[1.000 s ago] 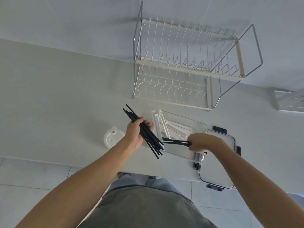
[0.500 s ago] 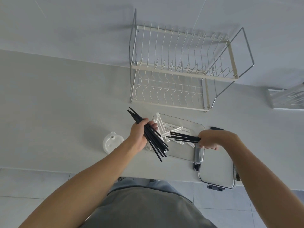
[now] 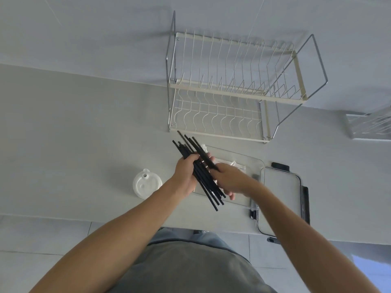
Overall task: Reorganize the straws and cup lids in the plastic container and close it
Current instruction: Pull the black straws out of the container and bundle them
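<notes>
A: Okay, head view, only one. Progress?

B: Midway, I'd judge. Black straws (image 3: 198, 172) are out of the plastic container (image 3: 257, 166), bunched above its left end. White straws (image 3: 234, 164) lie inside it. Cup lids (image 3: 146, 183) sit on the counter (image 3: 84, 134), left of the container, well apart from it. Container lid (image 3: 281, 187) lies off, just to the right, clips dark along its edges.

A: So what's left?

B: Black straws back in, cup lids in, lid on and clipped. Nothing closed yet.

A: Hands?

B: Left hand (image 3: 186, 176) is wrapped around the black bundle at its middle, fingers curled tight. Right hand (image 3: 229, 179) is pressed to the same bundle from the right, thumb side gripping a few straws near the top; lower fingers look loose, partly spread under the bundle. Hands nearly touching.

A: Anything else?

B: Dish rack (image 3: 237, 89) behind the container, nothing visible in it. Second rack at far right edge, cropped.
</notes>
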